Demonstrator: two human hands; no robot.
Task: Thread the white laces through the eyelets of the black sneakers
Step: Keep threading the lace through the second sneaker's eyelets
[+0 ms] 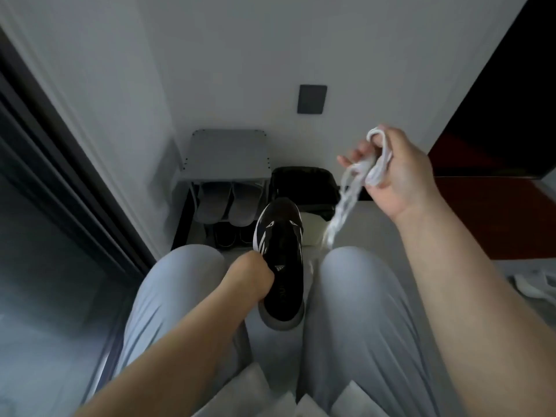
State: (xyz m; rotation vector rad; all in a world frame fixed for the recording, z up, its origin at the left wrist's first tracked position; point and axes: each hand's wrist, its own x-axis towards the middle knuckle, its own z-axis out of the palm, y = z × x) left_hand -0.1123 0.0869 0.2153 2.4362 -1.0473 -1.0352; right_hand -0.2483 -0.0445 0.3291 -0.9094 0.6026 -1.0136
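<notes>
One black mesh sneaker with white side stripes (281, 266) lies between the knees, toe toward 12 o'clock. The left hand (251, 272) grips its 9 o'clock side. At 2 o'clock, the right hand (394, 173) clenches one bundle of white fabric laces (370, 167) in its fingers (358, 153), with loops dangling below.

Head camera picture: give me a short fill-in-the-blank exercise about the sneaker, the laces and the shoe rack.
The right hand holds the bunched laces ____ than the left hand holds the black sneaker.
The laces and the sneaker's side stripes are both ____.
In the shoe rack, the grey slippers sit on the shelf ____ the dark shoes.
Missing words: higher; white; above.
</notes>
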